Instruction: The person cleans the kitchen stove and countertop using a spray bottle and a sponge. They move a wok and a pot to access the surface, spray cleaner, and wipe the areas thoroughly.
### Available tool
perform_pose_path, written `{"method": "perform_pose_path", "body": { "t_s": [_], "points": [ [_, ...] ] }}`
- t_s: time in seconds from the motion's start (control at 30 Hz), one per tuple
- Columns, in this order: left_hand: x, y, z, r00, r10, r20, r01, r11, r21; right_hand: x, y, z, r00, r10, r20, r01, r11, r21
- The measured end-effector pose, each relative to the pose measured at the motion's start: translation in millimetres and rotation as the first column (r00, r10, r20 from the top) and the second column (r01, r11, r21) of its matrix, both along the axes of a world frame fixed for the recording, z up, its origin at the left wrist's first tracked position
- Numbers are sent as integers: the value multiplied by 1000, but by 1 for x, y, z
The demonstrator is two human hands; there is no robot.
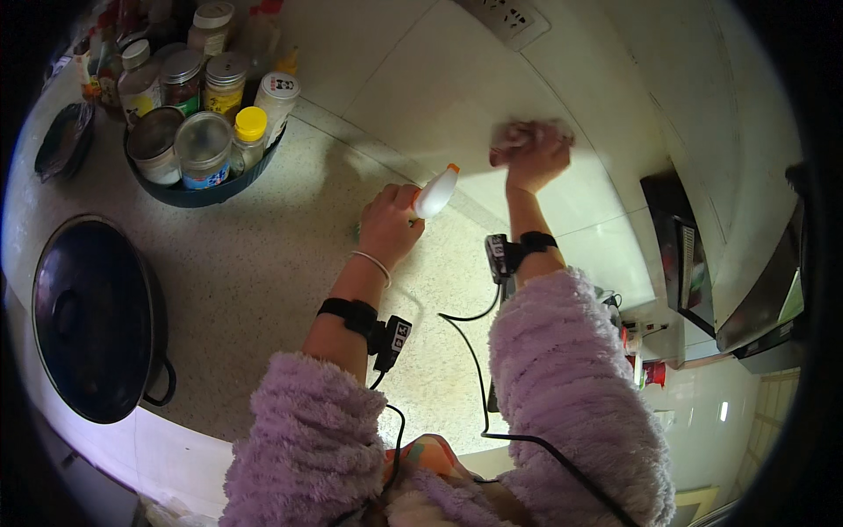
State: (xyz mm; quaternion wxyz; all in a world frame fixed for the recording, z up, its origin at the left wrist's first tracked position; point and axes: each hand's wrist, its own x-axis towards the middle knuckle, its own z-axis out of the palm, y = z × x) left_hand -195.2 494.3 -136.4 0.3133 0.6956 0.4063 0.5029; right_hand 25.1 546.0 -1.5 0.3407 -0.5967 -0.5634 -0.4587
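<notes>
My left hand [390, 224] grips a spray bottle by its neck, over the speckled countertop [263, 283]; the white spray head [437, 192] with its orange nozzle points towards the wall, and most of the bottle's body is hidden by the hand. Up and to the right, my right hand [541, 158] presses a crumpled reddish-brown cloth [520, 139] against the pale wall tiles [461, 85]. Hand and cloth are blurred there. Each forearm wears a strapped-on black device with a cable.
A dark tray [207, 197] of jars and bottles stands at the upper left, beside a small wrapped dish [64, 141]. A large lidded pan [95, 316] sits at the left. A wall socket panel [507, 20] is above. Black cables [484, 382] hang between the arms.
</notes>
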Motion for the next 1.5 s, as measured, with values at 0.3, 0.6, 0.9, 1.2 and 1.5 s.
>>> {"method": "perform_pose_path", "body": {
  "t_s": [0.3, 0.6, 0.9, 1.2, 1.5],
  "points": [
    [-3, -2, 2, 999, -31, -28, 31, 1000, -2, -4, 8, -74, 697, 535, 478, 4, 663, -748],
    [0, 1, 3, 999, -15, -38, 14, 999, -41, 3, 6, 49, 932, 32, 360, -73, 992, 103],
    [7, 2, -3, 1000, 18, 6, -18, 1000, 17, -26, 11, -82, 740, 497, 453, 110, 575, -811],
    [5, 4, 6, 1000, -19, -9, 19, 1000, -7, 140, -74, 17, 939, -270, -212, 272, 962, -18],
    [9, 2, 3, 999, 35, 8, -35, 999, -14, 41, 4, -94, 466, -300, -832, 521, 853, -16]
  ]
}}
